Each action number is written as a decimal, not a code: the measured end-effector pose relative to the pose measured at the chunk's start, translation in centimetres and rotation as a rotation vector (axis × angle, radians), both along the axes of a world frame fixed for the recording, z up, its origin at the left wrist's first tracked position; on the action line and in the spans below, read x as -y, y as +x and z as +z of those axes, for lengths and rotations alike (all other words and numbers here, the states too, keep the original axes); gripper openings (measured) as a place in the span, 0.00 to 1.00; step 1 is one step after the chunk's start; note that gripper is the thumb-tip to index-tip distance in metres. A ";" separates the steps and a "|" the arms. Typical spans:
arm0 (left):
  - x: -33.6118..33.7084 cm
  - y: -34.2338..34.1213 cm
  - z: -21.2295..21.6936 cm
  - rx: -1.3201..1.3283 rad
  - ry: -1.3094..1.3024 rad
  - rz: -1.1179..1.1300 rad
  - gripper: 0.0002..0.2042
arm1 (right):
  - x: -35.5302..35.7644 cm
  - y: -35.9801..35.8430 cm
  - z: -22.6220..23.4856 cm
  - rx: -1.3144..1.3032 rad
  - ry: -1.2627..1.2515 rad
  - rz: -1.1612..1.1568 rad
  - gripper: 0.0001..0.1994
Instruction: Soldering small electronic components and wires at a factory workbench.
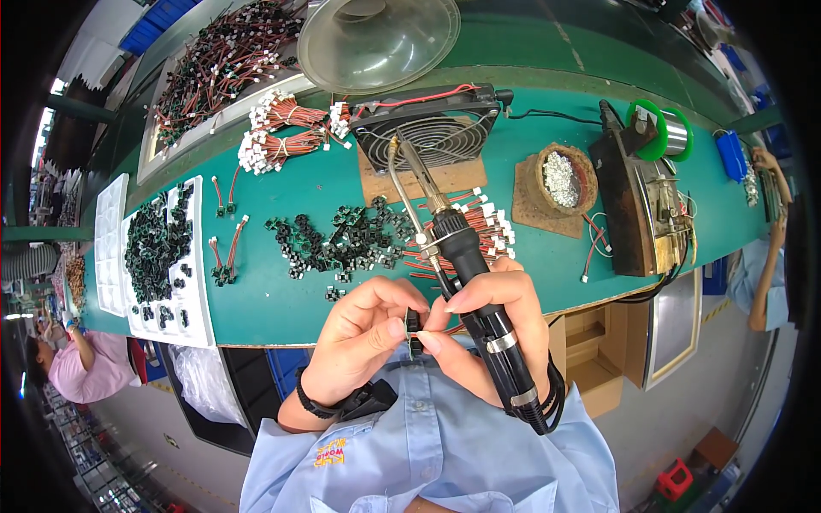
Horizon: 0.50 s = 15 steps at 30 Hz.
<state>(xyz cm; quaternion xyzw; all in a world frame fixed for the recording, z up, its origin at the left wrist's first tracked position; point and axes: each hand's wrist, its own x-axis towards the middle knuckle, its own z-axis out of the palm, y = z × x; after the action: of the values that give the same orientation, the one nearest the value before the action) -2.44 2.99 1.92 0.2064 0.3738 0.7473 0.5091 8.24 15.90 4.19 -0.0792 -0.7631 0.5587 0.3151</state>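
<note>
Small black connector part (414, 328), light, rigid, likely fiddly, best pinched by its sides: held above the green bench (282, 291) edge between left hand (363, 329) fingertips and right hand (492, 308) fingers, which also clasp a soldering iron (466, 282).

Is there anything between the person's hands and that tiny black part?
Nothing visible. The left hand and right hand both pinch the small black part directly; the soldering iron lies in the right hand, beside it.
</note>
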 end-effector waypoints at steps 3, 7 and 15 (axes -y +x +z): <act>-0.1 0.0 0.1 -0.003 0.008 0.000 0.12 | 0.0 0.0 0.2 0.002 -0.014 -0.008 0.21; 0.1 -0.1 0.1 0.015 -0.003 -0.016 0.11 | 0.0 0.1 0.2 0.011 -0.010 -0.004 0.21; -0.1 -0.9 0.6 -0.004 0.038 -0.043 0.07 | -0.3 0.4 0.3 0.048 -0.074 0.042 0.22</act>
<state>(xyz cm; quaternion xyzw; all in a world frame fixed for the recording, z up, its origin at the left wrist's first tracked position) -3.29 3.05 2.48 0.2255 0.3560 0.7426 0.5205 8.64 16.19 4.47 -0.0884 -0.7508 0.5908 0.2817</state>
